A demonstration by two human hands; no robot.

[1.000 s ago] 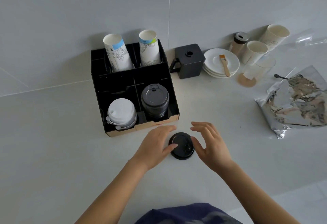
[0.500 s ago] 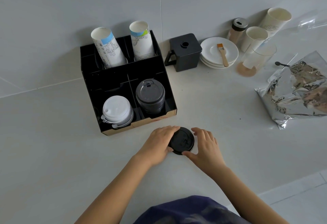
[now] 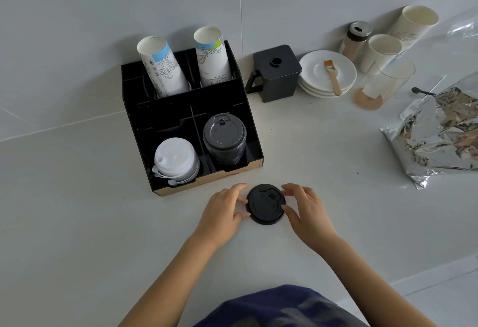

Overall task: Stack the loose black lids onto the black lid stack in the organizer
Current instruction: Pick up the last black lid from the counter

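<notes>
Both hands' fingertips (image 3: 244, 215) touch opposite edges of the loose black lid (image 3: 266, 204).

Organizer (image 3: 254, 130) sits at the wall, two lid stacks (image 3: 224, 137) in front, cups (image 3: 163, 68) behind. Loose lid (image 3: 266, 204) lies just in front, between both hands (image 3: 222, 207). Box (image 3: 278, 72), plates (image 3: 344, 73) off right.

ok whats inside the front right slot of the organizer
A black lid stack stands in the organizer, its top lid showing a flip tab. The lower lids and the slot floor are hidden, so a count is impossible.
</notes>
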